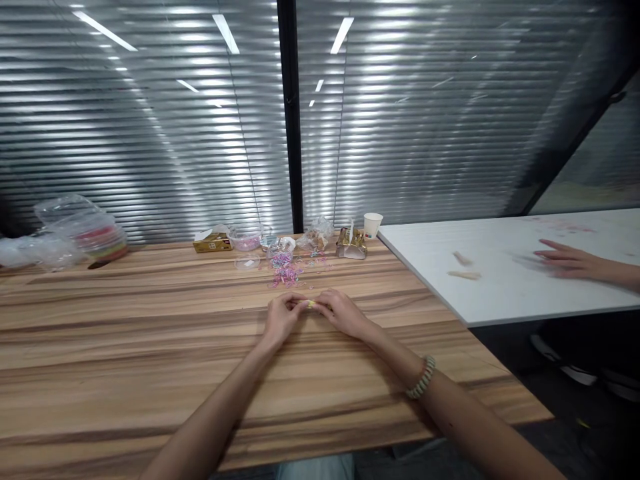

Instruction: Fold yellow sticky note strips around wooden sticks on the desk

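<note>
Both of my hands meet above the wooden table (150,347), near its middle. A small yellow piece (311,304) is pinched between the fingertips of my left hand (284,316) and my right hand (344,312). Its exact shape is too small to make out. Just beyond my fingers lies a loose pile of small pink and purple pieces (285,275), spilling from a clear container (280,257). A clear round lid (247,263) rests to the left of the pile.
Along the back stand a gold box (213,241), a tub (245,239), a gold tissue pack (351,244) and a paper cup (373,225). Stacked plastic containers (100,235) sit far left. At right, another person's hand (570,259) is over a white table (500,300).
</note>
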`<state>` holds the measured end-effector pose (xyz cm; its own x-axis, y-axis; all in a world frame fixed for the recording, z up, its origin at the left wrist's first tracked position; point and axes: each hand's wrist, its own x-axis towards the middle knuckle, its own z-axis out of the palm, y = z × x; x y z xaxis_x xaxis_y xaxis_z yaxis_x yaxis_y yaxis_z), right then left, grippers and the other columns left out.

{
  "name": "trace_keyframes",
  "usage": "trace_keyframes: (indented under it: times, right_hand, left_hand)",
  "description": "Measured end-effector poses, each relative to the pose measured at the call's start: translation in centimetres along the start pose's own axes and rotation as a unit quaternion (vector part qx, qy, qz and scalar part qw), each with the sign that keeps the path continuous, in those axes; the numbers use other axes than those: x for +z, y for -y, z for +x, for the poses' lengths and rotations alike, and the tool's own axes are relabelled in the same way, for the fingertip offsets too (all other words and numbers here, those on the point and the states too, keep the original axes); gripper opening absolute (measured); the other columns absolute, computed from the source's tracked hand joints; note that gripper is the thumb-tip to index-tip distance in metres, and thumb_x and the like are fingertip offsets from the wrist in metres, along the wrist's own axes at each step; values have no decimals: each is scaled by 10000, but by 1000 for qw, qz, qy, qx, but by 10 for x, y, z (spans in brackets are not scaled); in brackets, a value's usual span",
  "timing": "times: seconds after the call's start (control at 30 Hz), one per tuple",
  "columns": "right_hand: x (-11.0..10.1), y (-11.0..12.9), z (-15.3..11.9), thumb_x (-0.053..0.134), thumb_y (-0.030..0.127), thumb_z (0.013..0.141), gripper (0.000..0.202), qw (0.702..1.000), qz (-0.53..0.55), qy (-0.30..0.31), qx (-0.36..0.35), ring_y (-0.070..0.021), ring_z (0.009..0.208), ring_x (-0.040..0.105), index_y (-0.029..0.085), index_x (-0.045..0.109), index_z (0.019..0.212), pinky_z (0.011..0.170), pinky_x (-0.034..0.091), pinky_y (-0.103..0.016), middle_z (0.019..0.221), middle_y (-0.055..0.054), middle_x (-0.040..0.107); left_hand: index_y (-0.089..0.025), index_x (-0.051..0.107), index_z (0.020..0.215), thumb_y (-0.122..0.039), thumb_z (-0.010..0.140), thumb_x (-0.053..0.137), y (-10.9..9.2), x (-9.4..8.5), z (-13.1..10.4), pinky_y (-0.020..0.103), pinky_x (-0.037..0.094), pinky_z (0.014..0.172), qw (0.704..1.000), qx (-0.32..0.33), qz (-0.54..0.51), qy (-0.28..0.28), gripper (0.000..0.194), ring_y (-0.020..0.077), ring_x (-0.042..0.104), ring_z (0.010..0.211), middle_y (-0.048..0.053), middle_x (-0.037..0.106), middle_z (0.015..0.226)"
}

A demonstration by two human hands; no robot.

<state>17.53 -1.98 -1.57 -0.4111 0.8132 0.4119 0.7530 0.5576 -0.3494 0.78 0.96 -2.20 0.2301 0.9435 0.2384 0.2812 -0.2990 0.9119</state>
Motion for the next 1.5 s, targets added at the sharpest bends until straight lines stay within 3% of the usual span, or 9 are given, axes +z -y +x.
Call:
trace_keyframes:
  times: [0.23, 0.47, 0.67, 0.8, 0.97, 1.13, 1.27, 1.37, 1.5]
  right_hand:
    - [6, 0, 1, 432, 249, 882, 190, 993, -100, 10, -67, -181, 837, 505, 139, 587, 893, 761, 385, -301, 849, -72, 599]
    - [-1, 5, 1, 426, 210, 880, 190, 990, -134, 37, -38, -188, 842, 515, 157, 605, 917, 743, 372, -294, 849, -77, 620]
    - [-8, 8, 3, 362, 198, 896, 264, 985, -148, 43, 80, -205, 825, 551, 147, 620, 865, 714, 374, -282, 842, -114, 628]
    - [-10, 7, 4, 364, 225, 900, 268, 978, -150, 25, 140, -206, 807, 575, 153, 618, 857, 686, 372, -270, 856, -118, 643]
    - [-10, 9, 4, 376, 224, 895, 248, 974, -152, 14, 166, -203, 785, 590, 165, 611, 844, 646, 363, -256, 845, -109, 656]
    - [-8, 10, 4, 386, 227, 893, 242, 976, -149, 8, 160, -206, 767, 599, 166, 608, 820, 625, 355, -253, 829, -105, 660]
    - [-3, 7, 4, 401, 222, 886, 222, 979, -119, -10, 166, -195, 753, 599, 171, 605, 816, 605, 349, -241, 841, -102, 660]
    - [1, 1, 3, 397, 218, 886, 235, 983, -61, -32, 172, -174, 728, 593, 167, 611, 803, 601, 350, -226, 828, -86, 662]
    - [4, -5, 4, 402, 229, 881, 242, 978, 71, -65, 184, -134, 578, 556, 137, 613, 959, 569, 367, -209, 649, -33, 632]
  left_hand:
    - [-121, 645, 688, -284, 557, 729, 0, 4, -2, 265, 511, 597, 989, -87, -120, -12, 225, 179, 642, 615, 60, 688, 657]
    - [-114, 617, 854, -318, 590, 714, 3, 3, 2, 294, 512, 672, 992, -53, -106, 36, 347, 187, 640, 684, 63, 678, 698]
    - [-147, 589, 965, -384, 780, 516, 6, -6, 7, 346, 464, 821, 995, 73, 62, 28, 310, 200, 593, 889, 104, 632, 969]
    - [-160, 578, 1019, -334, 848, 403, 13, -12, 10, 393, 348, 962, 957, 182, 225, 40, 300, 221, 488, 1082, 115, 575, 1107]
    - [-166, 539, 1128, -360, 863, 362, 23, -12, 14, 409, 283, 1003, 918, 182, 344, 73, 374, 241, 398, 1180, 110, 485, 1261]
    - [-187, 515, 1174, -395, 855, 368, 25, -8, 15, 441, 259, 1000, 908, 165, 381, 59, 408, 271, 369, 1198, 97, 485, 1274]
    - [-183, 534, 1155, -382, 843, 402, 21, -8, 16, 432, 260, 1005, 917, 170, 358, 50, 393, 261, 395, 1180, 103, 513, 1244]
    - [-186, 585, 1089, -348, 827, 444, 16, -12, 18, 406, 307, 987, 951, 157, 263, 38, 339, 231, 462, 1129, 96, 571, 1171]
    - [-151, 665, 901, -317, 744, 556, 13, -14, 20, 378, 410, 903, 995, 52, 75, -31, 254, 220, 583, 970, 98, 666, 989]
